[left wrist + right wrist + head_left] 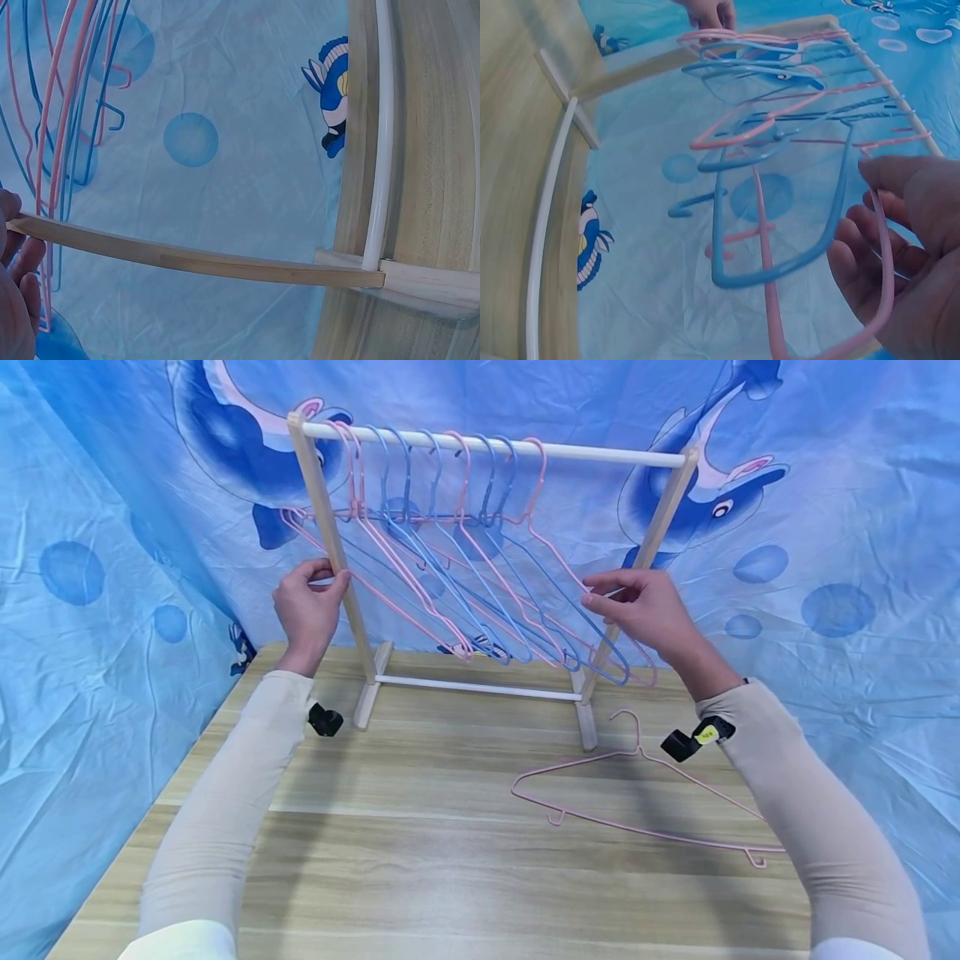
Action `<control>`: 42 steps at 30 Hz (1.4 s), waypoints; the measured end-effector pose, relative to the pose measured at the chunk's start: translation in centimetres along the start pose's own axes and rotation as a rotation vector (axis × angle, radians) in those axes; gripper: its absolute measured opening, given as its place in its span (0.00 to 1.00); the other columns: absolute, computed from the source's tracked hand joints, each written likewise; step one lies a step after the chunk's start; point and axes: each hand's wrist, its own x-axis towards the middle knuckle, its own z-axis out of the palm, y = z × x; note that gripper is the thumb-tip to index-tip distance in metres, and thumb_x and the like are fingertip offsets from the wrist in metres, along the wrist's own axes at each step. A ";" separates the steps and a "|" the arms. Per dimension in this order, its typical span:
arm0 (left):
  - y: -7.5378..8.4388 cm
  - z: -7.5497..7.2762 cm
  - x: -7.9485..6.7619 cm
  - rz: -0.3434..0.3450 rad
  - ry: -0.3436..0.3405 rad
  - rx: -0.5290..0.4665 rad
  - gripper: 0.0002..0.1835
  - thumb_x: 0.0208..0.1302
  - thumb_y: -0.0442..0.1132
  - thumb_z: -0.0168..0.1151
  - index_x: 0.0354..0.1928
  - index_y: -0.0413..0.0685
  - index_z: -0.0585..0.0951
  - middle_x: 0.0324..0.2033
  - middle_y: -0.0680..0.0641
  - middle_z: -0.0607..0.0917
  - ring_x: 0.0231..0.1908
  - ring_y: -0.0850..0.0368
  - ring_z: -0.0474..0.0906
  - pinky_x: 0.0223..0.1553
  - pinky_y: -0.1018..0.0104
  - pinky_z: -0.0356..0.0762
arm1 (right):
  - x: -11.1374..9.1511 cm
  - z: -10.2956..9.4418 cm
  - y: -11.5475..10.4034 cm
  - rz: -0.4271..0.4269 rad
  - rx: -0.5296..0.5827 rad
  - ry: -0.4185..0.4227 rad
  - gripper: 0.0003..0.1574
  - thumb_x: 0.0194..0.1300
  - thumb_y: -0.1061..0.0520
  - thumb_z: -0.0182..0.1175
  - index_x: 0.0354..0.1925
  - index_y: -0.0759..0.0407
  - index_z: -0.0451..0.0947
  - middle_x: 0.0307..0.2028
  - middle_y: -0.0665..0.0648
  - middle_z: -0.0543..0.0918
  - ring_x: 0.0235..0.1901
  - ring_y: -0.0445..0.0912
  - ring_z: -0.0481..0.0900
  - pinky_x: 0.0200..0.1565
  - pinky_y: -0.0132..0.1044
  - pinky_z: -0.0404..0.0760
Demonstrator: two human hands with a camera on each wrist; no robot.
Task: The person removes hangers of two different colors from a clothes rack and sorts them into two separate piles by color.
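A small wooden rack with a white top rail [585, 454] holds several pink and blue hangers by their hooks. At its left post [321, 497], my left hand [309, 614] grips the wood, the thumb in front. In the left wrist view, fingers [28, 259] lie on both sides of that post. My right hand [645, 610] pinches the sloping arm of the rightmost pink hanger [551, 547], just in front of the right post. The right wrist view shows this pink hanger [885, 255] passing between thumb and fingers, beside a blue hanger [780, 274].
One loose pink hanger [600, 820] lies flat on the wooden table [420, 860], partly under my right forearm. A white lower bar [480, 687] joins the rack's feet. Behind hangs a blue cloth [847, 518] printed with dolphins and bubbles.
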 end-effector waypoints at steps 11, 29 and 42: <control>0.1 0.0 -0.1 0.000 -0.002 0.004 0.19 0.69 0.54 0.66 0.52 0.50 0.88 0.45 0.48 0.91 0.42 0.55 0.88 0.43 0.68 0.84 | 0.0 0.7 -0.4 0.025 -0.043 0.081 0.19 0.74 0.50 0.62 0.56 0.56 0.86 0.37 0.55 0.85 0.33 0.45 0.80 0.34 0.30 0.79; 0.1 -0.1 -0.2 0.009 -0.012 -0.024 0.16 0.69 0.50 0.67 0.51 0.48 0.89 0.45 0.47 0.90 0.42 0.54 0.88 0.45 0.67 0.85 | -0.6 -0.5 -1.0 -0.006 -0.097 0.219 0.19 0.72 0.47 0.65 0.53 0.57 0.88 0.34 0.50 0.84 0.33 0.43 0.77 0.31 0.28 0.74; 0.0 -0.1 0.0 -0.002 -0.006 -0.015 0.18 0.69 0.52 0.67 0.51 0.49 0.88 0.44 0.47 0.90 0.43 0.55 0.88 0.44 0.67 0.85 | -2.8 -3.3 -1.1 -0.024 -0.107 0.324 0.21 0.70 0.47 0.67 0.54 0.57 0.88 0.32 0.41 0.82 0.33 0.42 0.74 0.27 0.25 0.71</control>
